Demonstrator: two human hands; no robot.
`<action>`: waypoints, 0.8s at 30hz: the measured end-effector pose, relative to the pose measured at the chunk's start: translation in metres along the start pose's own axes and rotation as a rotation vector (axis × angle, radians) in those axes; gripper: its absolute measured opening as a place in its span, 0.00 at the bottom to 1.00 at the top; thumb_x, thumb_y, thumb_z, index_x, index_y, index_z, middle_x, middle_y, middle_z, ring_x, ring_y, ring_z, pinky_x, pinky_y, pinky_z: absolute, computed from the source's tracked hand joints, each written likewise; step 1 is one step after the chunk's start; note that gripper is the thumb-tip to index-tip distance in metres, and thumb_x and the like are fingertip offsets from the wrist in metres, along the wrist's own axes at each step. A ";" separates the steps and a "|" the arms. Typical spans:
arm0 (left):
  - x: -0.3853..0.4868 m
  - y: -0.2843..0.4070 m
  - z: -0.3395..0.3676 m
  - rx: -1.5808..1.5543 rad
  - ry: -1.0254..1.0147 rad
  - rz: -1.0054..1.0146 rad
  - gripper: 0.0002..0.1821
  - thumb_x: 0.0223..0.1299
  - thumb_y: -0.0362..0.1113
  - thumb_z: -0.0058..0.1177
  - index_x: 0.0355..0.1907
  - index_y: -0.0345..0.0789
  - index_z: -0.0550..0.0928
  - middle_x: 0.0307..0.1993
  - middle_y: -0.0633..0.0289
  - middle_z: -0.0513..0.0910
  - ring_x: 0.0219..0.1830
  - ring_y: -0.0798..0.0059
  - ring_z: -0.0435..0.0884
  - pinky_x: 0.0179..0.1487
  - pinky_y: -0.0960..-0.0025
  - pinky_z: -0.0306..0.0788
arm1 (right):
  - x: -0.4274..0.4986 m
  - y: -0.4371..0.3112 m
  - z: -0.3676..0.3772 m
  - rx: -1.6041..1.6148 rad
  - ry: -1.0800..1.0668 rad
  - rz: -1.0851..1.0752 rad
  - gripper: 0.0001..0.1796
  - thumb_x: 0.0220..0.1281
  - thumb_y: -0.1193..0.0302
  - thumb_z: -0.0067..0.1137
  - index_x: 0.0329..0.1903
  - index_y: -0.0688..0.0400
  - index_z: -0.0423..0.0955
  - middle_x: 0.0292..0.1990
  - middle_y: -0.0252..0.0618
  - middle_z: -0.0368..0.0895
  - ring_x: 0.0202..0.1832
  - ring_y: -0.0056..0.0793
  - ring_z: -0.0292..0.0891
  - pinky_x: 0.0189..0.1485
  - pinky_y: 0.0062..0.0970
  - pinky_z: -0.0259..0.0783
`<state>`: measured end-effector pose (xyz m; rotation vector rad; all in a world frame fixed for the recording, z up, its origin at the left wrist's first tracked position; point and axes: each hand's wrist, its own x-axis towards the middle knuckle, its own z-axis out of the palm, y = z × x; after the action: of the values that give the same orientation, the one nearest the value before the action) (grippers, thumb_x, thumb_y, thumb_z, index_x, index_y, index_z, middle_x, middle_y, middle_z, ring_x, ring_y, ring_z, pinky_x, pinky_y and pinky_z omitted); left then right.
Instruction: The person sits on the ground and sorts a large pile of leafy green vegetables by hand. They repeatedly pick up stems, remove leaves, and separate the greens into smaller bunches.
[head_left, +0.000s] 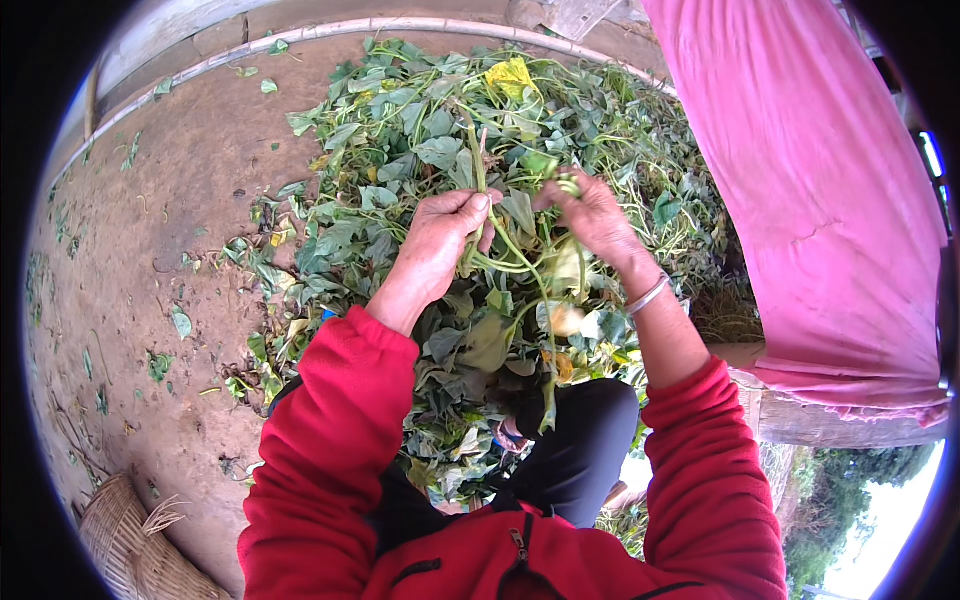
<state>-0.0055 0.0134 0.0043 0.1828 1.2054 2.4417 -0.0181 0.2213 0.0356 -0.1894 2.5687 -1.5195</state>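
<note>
My left hand (446, 229) pinches a thick green vine stem (478, 157) between thumb and fingers, its upper end pointing away from me. Thinner stalks with leaves trail from that vine down towards my knee. To the right, my right hand (596, 217), blurred by motion, has its fingers closed around some short green stalks (568, 184). Both hands are above a large heap of leafy green vines (375, 240), which look like sweet potato vines. Several leaves in the heap are yellow, such as one bright yellow leaf (511, 77) at the far side.
A pink cloth (817, 187) hangs at the right, beside a wooden beam (825, 420). Loose leaves lie scattered over the earthen floor (172, 247) on the left. A woven basket (142, 540) stands at the lower left. A pale pole (420, 25) runs behind the heap.
</note>
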 end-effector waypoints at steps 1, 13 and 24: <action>0.001 0.000 -0.001 0.011 0.004 0.010 0.12 0.57 0.34 0.46 0.37 0.27 0.76 0.23 0.64 0.74 0.22 0.80 0.68 0.27 0.77 0.63 | -0.004 -0.022 0.017 -0.080 -0.061 0.096 0.07 0.60 0.71 0.45 0.38 0.59 0.71 0.32 0.37 0.77 0.37 0.24 0.72 0.41 0.24 0.69; 0.005 -0.004 0.002 0.176 0.043 0.026 0.08 0.53 0.32 0.50 0.28 0.28 0.78 0.17 0.68 0.73 0.17 0.84 0.64 0.22 0.80 0.58 | -0.032 -0.065 0.024 0.310 -0.287 0.347 0.08 0.62 0.67 0.43 0.38 0.56 0.68 0.18 0.22 0.62 0.15 0.08 0.49 0.13 0.11 0.46; 0.006 0.010 0.007 0.083 -0.019 0.082 0.07 0.52 0.28 0.50 0.33 0.27 0.75 0.21 0.67 0.72 0.17 0.83 0.67 0.21 0.81 0.61 | -0.024 -0.057 0.008 0.209 -0.023 0.258 0.10 0.51 0.66 0.57 0.36 0.56 0.76 0.13 0.22 0.66 0.13 0.10 0.54 0.15 0.14 0.51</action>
<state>-0.0119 0.0150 0.0162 0.2835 1.3166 2.4551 0.0091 0.1912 0.0836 0.1427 2.2887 -1.6558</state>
